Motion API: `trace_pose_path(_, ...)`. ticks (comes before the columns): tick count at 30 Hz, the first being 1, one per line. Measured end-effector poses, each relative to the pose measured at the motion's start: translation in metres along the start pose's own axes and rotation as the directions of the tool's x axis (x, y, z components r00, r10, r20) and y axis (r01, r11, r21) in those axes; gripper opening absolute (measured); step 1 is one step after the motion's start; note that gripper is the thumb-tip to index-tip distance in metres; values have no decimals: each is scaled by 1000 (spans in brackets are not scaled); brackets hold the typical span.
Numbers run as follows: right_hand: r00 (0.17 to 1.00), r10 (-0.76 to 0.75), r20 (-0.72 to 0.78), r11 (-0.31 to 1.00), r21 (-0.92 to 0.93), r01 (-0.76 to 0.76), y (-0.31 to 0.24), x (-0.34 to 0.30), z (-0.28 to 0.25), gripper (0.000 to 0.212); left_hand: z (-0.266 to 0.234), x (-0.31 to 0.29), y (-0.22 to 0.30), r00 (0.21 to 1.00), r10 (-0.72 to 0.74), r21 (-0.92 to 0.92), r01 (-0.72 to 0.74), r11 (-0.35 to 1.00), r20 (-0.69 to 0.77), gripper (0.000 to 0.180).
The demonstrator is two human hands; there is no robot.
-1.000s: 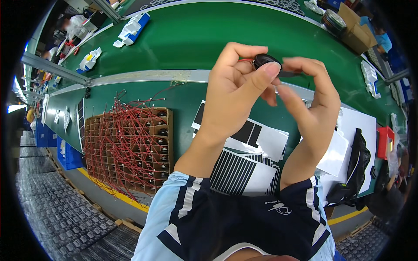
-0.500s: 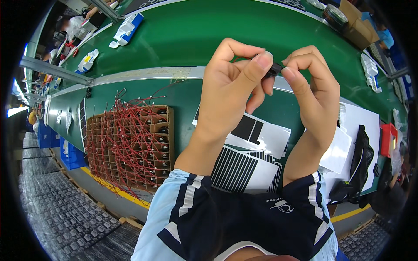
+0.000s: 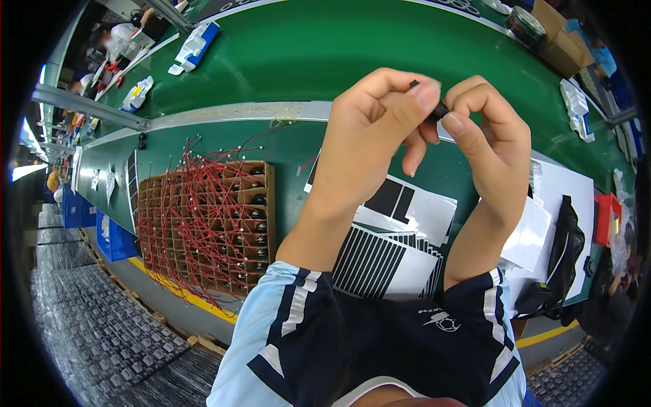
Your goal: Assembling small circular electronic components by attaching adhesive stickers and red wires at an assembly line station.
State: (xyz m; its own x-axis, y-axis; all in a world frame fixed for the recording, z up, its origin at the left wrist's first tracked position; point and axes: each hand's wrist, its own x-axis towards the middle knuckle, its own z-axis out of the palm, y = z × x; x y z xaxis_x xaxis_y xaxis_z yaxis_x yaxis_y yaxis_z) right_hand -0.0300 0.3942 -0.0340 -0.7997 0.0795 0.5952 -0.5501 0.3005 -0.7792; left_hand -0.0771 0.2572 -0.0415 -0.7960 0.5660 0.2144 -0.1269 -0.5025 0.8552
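Note:
Above the workbench, both my hands meet around a small black part (image 3: 440, 111) whose exact kind I cannot make out. My left hand (image 3: 376, 132) is closed, pinching it between thumb and fingers, and its lower fingers curl free. From the other side my right hand (image 3: 494, 132) pinches the part's end with thumb and forefinger. Fingers cover most of it. Below my wrists lie white sheets with black strips (image 3: 369, 261) and a sheet with larger black shapes (image 3: 424, 210).
To the left stands a divided cardboard box (image 3: 270, 203) holding black parts with tangled red wires (image 3: 203, 203). A green conveyor belt (image 3: 291, 54) runs beyond the metal rail (image 3: 224, 115). On the right are white sheets (image 3: 525, 234), a black mesh pouch (image 3: 561, 251) and a red bin (image 3: 605, 220).
Both hands are still at the black part. My left hand has shifted slightly right, and the part has turned a little between my fingers.

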Motion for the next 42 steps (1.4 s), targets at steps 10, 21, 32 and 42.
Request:
trace_pose_path(10, 998, 60, 19, 996, 70, -62, 3, 3, 3, 16, -1, 0, -1, 998, 41, -121, -46, 992, -45, 22)
trace_pose_path(21, 992, 129, 15, 991, 32, -129, 5, -3, 5, 17, 4, 0, 3, 990, 57, 190, -32, 981, -127, 32)
trace_pose_path(32, 989, 142, 39, 988, 57, -144, 6, -1, 6, 18, -3, 2, 5, 982, -3, 148, 32, 988, -188, 30)
trace_pose_path(42, 971, 237, 31, 964, 113, -239, 9, 1, 9, 16, -5, 4, 3, 988, 45, 172, -19, 985, -150, 30)
